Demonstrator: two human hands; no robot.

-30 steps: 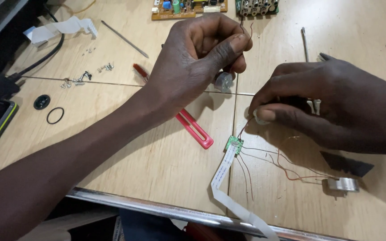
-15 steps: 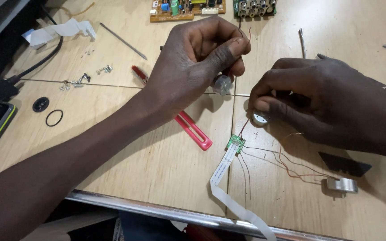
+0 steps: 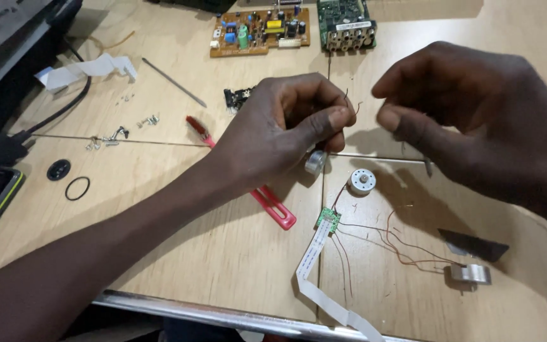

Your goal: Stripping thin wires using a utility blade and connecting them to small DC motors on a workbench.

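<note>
— While the wooden table (image 3: 159,240) is being left strewn with circuit boards (image 3: 259,30) and loose screws (image 3: 119,132), what is being risked?

— A small silver motor (image 3: 315,162) is being gripped in the clenched left hand (image 3: 280,136), its thin wires (image 3: 348,101) pinched upward. The right hand (image 3: 470,120) is being held beside them, fingers curled, apparently grasping nothing. If the wires are being tugged, a lead could be snapped off; the second motor (image 3: 362,181) below could be knocked.

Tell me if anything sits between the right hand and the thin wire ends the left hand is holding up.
Nothing visible does. The left hand pinches a small motor with its thin wire ends sticking up, and the right hand hovers just beside them, with only open air between its fingers and the wires.
</note>
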